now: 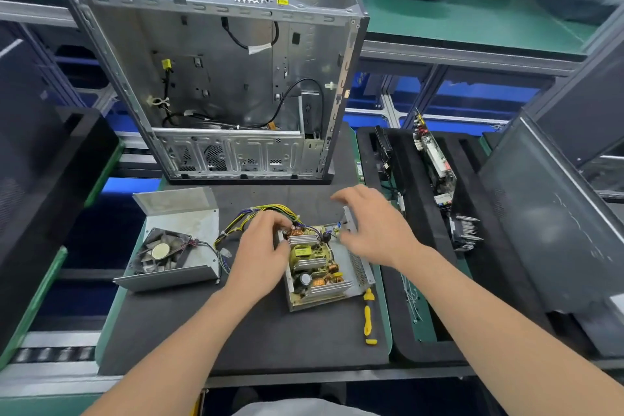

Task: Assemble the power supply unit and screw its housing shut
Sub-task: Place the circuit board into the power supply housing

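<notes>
At the left, the housing cover (pixel 189 223) lies open side up on the black mat (pixel 270 334), with 1 fan (pixel 161 252) inside. A wire bundle (pixel 236 224) lies between it and the left hand (pixel 261 248), whose curled fingers and thumb grip the far left corner of the circuit board (pixel 314 267). The board sits in the metal base (pixel 359 268) at the middle of the mat. The right hand (pixel 374 226) is spread loosely over the base's far right corner; I cannot tell if it touches. 1 yellow screwdriver (pixel 369 316) lies just beside the base.
</notes>
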The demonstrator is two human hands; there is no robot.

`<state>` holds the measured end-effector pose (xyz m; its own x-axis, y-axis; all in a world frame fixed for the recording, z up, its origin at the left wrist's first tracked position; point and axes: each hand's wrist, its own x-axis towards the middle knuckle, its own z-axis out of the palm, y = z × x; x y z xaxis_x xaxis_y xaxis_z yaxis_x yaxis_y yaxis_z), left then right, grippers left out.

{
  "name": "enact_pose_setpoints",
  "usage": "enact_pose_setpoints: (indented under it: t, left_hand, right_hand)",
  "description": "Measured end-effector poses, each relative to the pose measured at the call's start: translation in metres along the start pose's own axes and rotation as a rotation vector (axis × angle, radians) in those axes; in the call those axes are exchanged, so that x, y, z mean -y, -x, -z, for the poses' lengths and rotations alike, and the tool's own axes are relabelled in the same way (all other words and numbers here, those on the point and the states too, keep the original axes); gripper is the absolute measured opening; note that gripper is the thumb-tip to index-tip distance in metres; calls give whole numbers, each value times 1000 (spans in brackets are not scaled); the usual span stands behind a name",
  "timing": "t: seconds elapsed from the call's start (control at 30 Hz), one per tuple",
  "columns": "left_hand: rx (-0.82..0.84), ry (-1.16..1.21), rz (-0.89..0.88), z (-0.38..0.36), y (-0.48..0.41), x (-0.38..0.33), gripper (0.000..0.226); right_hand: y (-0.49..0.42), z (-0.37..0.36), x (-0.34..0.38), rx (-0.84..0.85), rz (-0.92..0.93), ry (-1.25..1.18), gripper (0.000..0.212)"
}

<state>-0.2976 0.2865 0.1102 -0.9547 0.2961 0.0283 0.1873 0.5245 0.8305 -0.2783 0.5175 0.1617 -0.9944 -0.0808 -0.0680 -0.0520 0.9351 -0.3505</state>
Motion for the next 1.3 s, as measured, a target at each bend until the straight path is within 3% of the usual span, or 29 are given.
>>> enact_pose_setpoints:
  t: [0.13,0.23,0.6,0.93,1.3]
  left_hand:
    - [-59,36,9,-1,-2,0,35]
    - [-68,74,61,-2,1,2,34]
    - [78,95,235,-2,1,12,35]
    - [102,115,239,-3,4,11,35]
    - [95,173,271,-3,6,13,36]
  right_hand:
    - [8,-8,24,369,259,110,112]
    - [10,-28,34,378,262,213,126]
    - [11,-42,27,306,165,66,119]
    - [16,-49,33,273,225,359,123]
    - [14,-51,34,309,231,273,123]
